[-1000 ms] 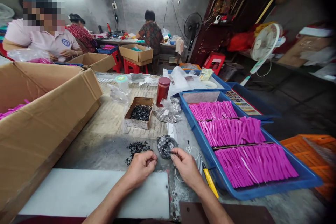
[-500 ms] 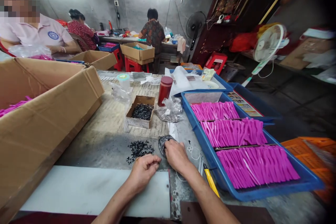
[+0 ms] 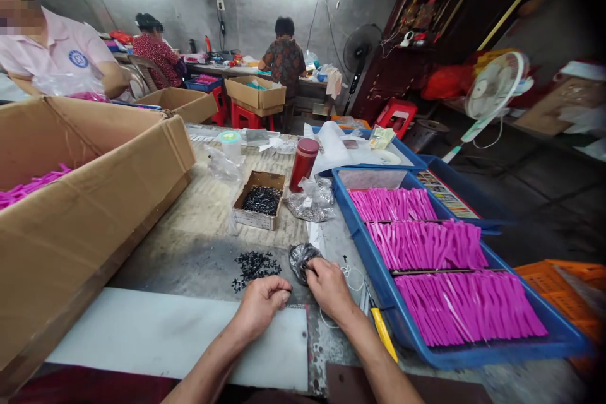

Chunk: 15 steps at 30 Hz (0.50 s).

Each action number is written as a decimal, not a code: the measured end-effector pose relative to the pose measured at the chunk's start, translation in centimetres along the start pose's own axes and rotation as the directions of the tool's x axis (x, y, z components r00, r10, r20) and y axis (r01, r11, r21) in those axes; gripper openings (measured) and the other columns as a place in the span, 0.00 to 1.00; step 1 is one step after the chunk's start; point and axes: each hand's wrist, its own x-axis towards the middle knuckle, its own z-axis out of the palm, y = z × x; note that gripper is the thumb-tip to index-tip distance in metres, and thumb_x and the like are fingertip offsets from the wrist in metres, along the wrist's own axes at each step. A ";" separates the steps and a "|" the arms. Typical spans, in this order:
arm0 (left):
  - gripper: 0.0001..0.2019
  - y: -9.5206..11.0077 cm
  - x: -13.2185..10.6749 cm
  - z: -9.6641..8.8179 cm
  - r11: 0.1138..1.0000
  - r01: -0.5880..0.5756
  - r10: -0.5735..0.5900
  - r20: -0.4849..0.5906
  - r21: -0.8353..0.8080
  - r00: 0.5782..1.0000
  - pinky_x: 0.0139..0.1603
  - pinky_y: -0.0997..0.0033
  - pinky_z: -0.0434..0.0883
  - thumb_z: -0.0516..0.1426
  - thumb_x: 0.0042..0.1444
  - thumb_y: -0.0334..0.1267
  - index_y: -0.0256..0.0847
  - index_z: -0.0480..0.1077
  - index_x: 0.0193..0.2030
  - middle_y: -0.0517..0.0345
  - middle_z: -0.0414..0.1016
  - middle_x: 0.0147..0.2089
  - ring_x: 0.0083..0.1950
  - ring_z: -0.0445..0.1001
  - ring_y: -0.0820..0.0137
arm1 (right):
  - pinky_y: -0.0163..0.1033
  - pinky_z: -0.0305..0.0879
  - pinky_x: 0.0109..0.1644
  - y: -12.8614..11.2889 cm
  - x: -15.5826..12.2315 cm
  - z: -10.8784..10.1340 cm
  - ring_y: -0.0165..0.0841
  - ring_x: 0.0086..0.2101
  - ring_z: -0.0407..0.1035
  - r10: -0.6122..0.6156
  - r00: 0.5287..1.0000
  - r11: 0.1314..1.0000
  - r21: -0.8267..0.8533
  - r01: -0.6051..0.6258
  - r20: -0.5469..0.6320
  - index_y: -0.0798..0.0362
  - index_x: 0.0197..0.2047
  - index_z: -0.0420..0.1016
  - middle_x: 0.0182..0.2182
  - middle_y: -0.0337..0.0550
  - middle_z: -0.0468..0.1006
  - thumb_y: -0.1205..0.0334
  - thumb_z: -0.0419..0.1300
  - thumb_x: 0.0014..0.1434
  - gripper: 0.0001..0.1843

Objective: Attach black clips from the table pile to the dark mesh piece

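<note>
My left hand (image 3: 265, 303) is closed in a pinch over the far edge of a white board (image 3: 189, 334). A small dark piece barely shows at its fingertips. Just beyond it lies a loose pile of small black parts (image 3: 253, 267). My right hand (image 3: 330, 285) has its fingers bunched at the near right rim of a small round clear plastic bag or dish (image 3: 297, 260) with dark contents. What those fingertips hold, if anything, is hidden.
A blue tray (image 3: 386, 309) with rows of magenta strips (image 3: 468, 309) stands right, a yellow-handled tool (image 3: 382, 331) beside it. Farther back are a carton of black pieces (image 3: 259, 200), a red cup (image 3: 303, 164) and a bag of metal bits (image 3: 312, 202). A large cardboard box (image 3: 108, 202) flanks the left.
The view has shifted slightly. My right hand has drawn back a little from the round bag or dish, showing more of it. The left hand keeps its pinch.
</note>
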 end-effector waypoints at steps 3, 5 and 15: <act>0.06 0.1 0.0 0.1 1.000 -0.002 0.002 0.019 -0.023 1.000 0.22 0.80 0.58 0.50 0.43 0.33 0.35 0.67 0.25 0.65 0.62 0.17 0.21 0.59 0.76 | 0.34 0.53 0.33 0.1 -0.2 0.1 0.32 0.28 0.65 0.022 0.999 0.997 0.074 -0.019 -0.038 0.54 0.24 0.67 0.22 0.40 0.72 0.71 0.48 0.48 0.08; 0.06 0.0 0.1 0.2 0.999 -0.012 0.013 0.027 -0.033 1.000 0.22 0.80 0.57 0.50 0.43 0.33 0.35 0.67 0.24 0.65 0.61 0.17 0.21 0.59 0.77 | 0.34 0.54 0.32 0.0 -0.3 0.0 0.32 0.27 0.65 0.039 0.998 0.993 0.111 -0.033 -0.058 0.54 0.23 0.67 0.21 0.40 0.72 0.70 0.48 0.47 0.08; 0.05 0.4 0.2 0.4 0.995 -0.046 0.049 0.037 -0.084 0.998 0.24 0.80 0.57 0.50 0.44 0.32 0.35 0.65 0.24 0.66 0.60 0.18 0.21 0.58 0.77 | 0.34 0.58 0.30 -0.1 -0.5 -0.1 0.32 0.26 0.65 0.104 0.991 0.956 0.284 -0.076 -0.084 0.54 0.28 0.69 0.22 0.40 0.72 0.71 0.47 0.45 0.10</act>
